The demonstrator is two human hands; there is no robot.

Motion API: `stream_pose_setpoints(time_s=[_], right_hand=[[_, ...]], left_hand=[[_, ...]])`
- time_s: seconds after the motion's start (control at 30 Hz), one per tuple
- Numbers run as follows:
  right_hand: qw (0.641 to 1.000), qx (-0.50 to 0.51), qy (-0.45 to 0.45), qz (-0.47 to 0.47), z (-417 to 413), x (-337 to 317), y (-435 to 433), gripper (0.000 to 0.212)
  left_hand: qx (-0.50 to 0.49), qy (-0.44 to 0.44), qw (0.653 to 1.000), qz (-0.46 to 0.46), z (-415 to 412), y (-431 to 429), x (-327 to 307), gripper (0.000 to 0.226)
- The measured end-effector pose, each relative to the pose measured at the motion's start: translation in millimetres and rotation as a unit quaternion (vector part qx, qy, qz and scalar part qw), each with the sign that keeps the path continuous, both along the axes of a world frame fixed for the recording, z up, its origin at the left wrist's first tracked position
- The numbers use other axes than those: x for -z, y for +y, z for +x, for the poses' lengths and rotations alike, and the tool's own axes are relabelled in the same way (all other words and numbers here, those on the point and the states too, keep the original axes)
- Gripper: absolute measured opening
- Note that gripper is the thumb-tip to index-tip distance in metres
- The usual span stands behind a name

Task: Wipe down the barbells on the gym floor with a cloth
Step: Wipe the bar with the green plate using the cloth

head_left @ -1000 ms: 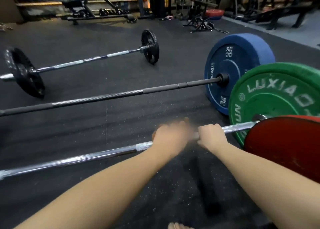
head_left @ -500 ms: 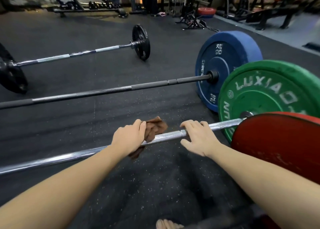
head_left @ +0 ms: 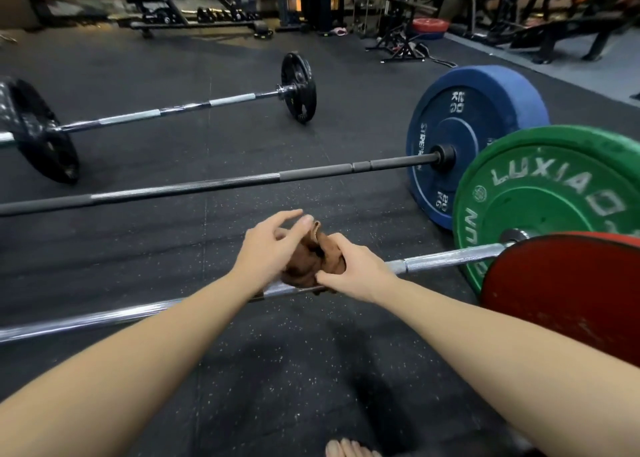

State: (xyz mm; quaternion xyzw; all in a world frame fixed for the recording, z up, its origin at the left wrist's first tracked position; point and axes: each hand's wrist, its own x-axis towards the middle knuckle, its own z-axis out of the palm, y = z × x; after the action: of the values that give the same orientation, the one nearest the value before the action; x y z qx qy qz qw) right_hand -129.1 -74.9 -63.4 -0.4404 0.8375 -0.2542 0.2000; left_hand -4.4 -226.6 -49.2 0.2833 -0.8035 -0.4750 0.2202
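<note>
The brown cloth (head_left: 313, 261) is bunched up on the nearest barbell (head_left: 450, 258), a chrome bar lying on the black rubber floor (head_left: 138, 249), and it sits between both hands. The right hand (head_left: 355, 268) grips the cloth with curled fingers and the thumb tucked against its near edge. The left hand (head_left: 268, 247) is looser, with its index finger and thumb reaching forward. The thumb tip meets the cloth's upper corner, but the fingertips are blurred and I cannot tell whether they pinch it. The cloth and hands hide the stretch of bar beneath them.

To the right this bar runs into a green plate (head_left: 554, 207). A red plate (head_left: 571, 301) stands in front and covers the green plate's lower part. Both plates are cut off by the right edge, and the bar's left end runs out of view.

Behind it lies a dark barbell (head_left: 207, 187) with a blue plate (head_left: 474, 134) on its right end. The green plate overlaps that plate's lower right, and the bar's left end is cut off too. Farthest back is a third barbell (head_left: 173, 111) with black plates (head_left: 298, 88), and its left tip leaves the frame.

Bare toes (head_left: 346, 449) show at the bottom edge. The benches and racks (head_left: 194, 10) at the back are dim and hard to make out.
</note>
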Motion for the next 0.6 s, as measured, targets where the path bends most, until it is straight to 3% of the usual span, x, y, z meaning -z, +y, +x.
stream_pose_setpoints(time_s=[0.03, 0.1, 0.23, 0.33, 0.47, 0.6], right_hand=[[1.000, 0.003, 0.012, 0.002, 0.7, -0.9, -0.8, 0.043], [1.000, -0.001, 0.029, 0.010, -1.9, -3.8, -2.4, 0.031], [0.996, -0.007, 0.083, 0.036, -10.1, -8.0, -3.0, 0.013], [0.991, 0.018, 0.114, 0.061, -26.2, -10.8, 7.3, 0.011], [0.979, 0.087, 0.146, 0.109, -63.9, -14.5, 34.4, 0.012], [0.980, 0.131, 0.102, 0.108, -72.1, -20.7, 36.9, 0.028]], left_hand=[[-0.027, 0.000, 0.996, -0.085, 5.2, -5.2, 2.7, 0.032], [-0.050, -0.087, 0.970, -0.221, 15.1, -12.9, 9.3, 0.032], [0.073, -0.401, 0.885, -0.224, 25.4, -9.0, 29.0, 0.069], [0.086, -0.409, 0.880, -0.226, 26.0, -5.6, 26.2, 0.076], [0.065, -0.398, 0.869, -0.288, 27.9, 0.8, 24.4, 0.062], [0.059, -0.403, 0.872, -0.273, 25.3, 0.0, 26.0, 0.054]])
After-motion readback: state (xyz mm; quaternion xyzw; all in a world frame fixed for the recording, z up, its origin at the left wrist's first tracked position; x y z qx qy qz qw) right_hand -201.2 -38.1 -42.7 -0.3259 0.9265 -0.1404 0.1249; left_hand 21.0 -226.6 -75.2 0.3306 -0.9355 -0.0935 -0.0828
